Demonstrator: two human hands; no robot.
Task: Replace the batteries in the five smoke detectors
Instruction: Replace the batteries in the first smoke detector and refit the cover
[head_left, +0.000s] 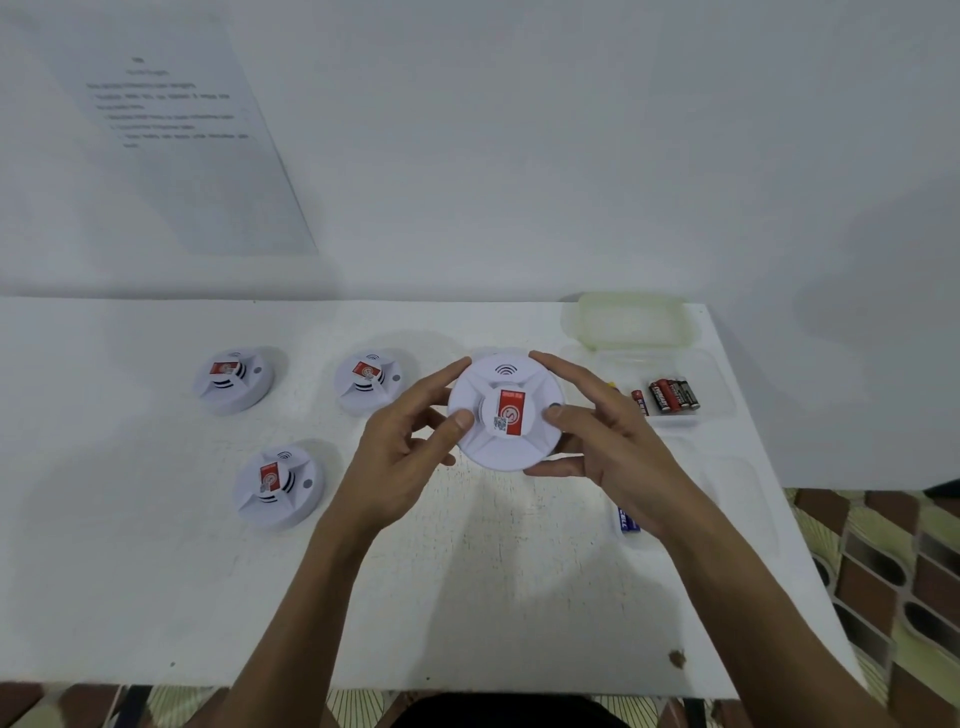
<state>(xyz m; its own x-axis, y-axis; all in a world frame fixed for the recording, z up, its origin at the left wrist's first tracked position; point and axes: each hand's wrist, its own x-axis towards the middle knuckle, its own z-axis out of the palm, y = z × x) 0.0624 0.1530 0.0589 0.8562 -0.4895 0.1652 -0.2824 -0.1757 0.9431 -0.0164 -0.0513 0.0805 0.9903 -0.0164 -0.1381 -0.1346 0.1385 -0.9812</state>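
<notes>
Hands (410, 452) (602, 447) grip detector (506, 447) rim above table (156, 597) middle

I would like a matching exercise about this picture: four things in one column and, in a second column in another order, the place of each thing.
Things
1. raised white round smoke detector
2. red and black cylindrical batteries
3. blue cylindrical battery
4. printed white paper sheet

Places
A. on the white wall, upper left
B. held between the left hand and the right hand
C. in the clear plastic tray, far right
D. close to the right wrist

Pairs: 1-B, 2-C, 3-D, 4-A
</notes>
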